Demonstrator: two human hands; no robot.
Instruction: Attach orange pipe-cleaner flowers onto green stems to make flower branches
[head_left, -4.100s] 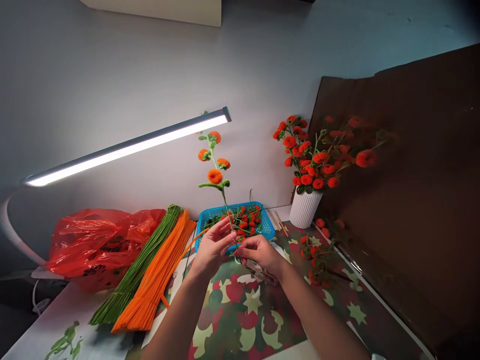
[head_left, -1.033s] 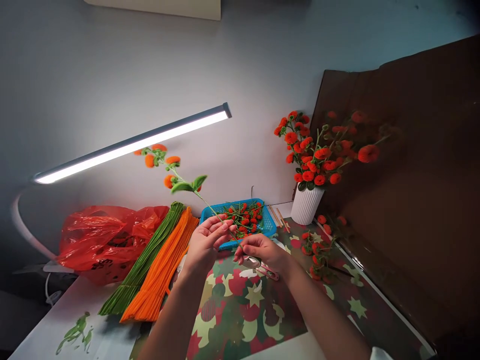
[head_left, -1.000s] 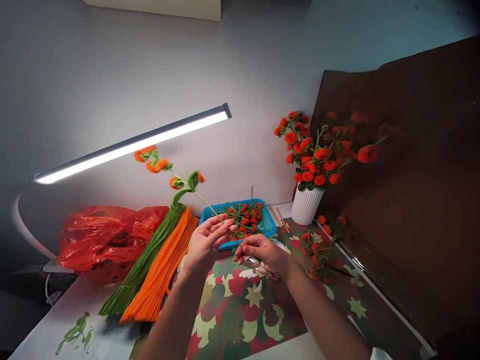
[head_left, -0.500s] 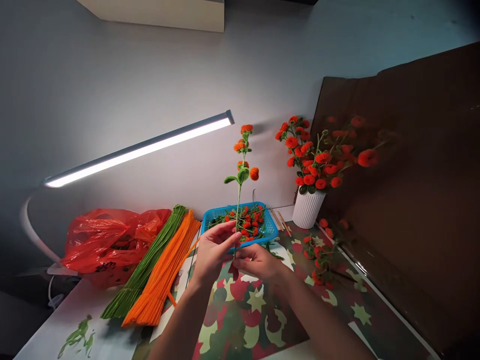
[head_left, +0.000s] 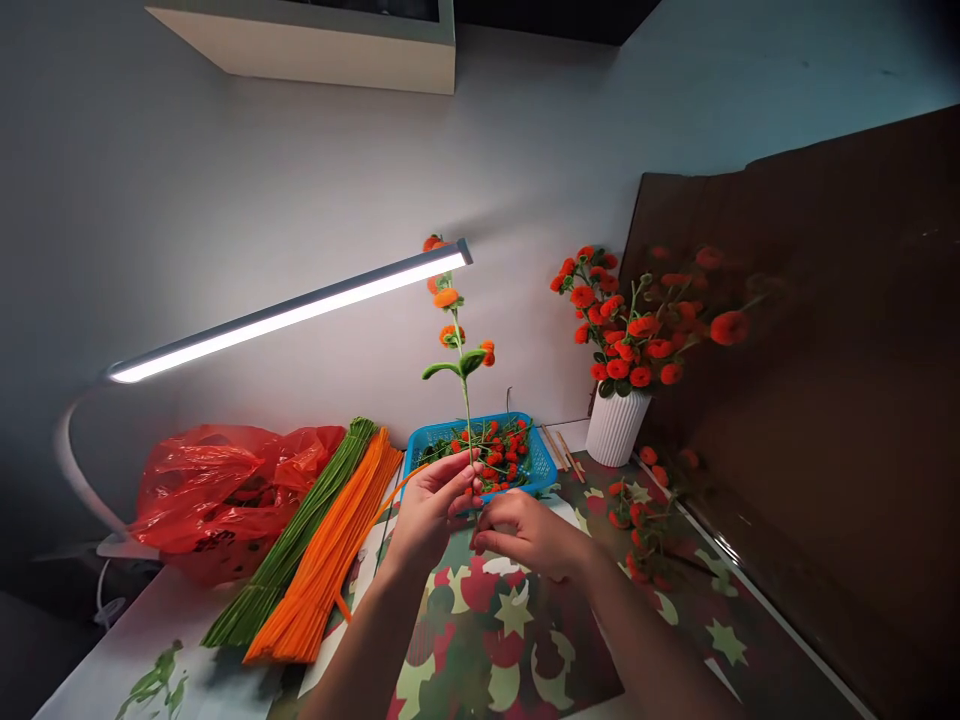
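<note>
Green and red mat (head_left: 517, 645) under your arms, orange fuzzy sticks (head_left: 330, 560) at nine o'clock from your hands, blue basket (head_left: 420, 438) at twelve, flower stem (head_left: 472, 360) standing up, your left hand (head_left: 431, 505) pinching it low, your right hand (head_left: 529, 530) pinching its bottom end.

Two forearms are seen at the lower middle of the frame, uncovered from the wrist down to the bottom edge, where they are cut off. The left hand (head_left: 431, 505) and the right hand (head_left: 529, 530) are bare too. Slim fingers are shown; the nails are too small to be judged.
</note>
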